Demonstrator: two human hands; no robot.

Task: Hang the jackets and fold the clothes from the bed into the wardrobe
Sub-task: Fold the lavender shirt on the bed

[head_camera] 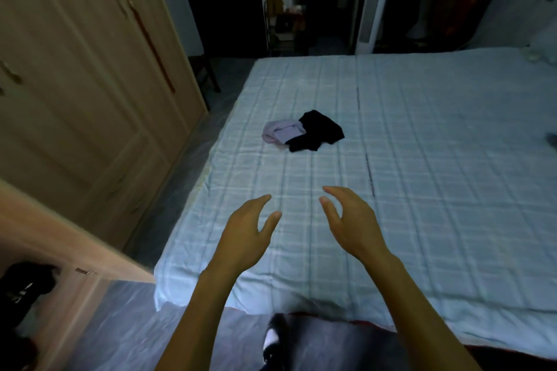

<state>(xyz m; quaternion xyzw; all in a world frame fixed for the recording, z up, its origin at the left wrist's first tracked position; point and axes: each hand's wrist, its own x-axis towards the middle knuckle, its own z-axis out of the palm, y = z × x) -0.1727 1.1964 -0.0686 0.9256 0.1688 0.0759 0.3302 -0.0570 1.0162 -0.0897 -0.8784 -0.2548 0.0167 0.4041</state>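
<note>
A crumpled black garment (319, 131) lies on the bed (422, 190), partly over a pale lilac garment (278, 132) to its left. Both of my arms reach out over the near part of the bed. My left hand (248, 227) and my right hand (351, 217) hover side by side, fingers relaxed and empty, well short of the two garments. The wardrobe (90, 84) stands to the left with its far doors closed. An open wardrobe door (69, 238) juts out at the near left, and dark clothing (21, 283) shows inside.
A narrow strip of floor (168, 211) runs between wardrobe and bed. Beyond the bed are a dark doorway (229, 0), a small rack (283, 24) and a white tower unit (372, 6). My foot in a black-and-white shoe (275, 337) stands at the bed's near edge.
</note>
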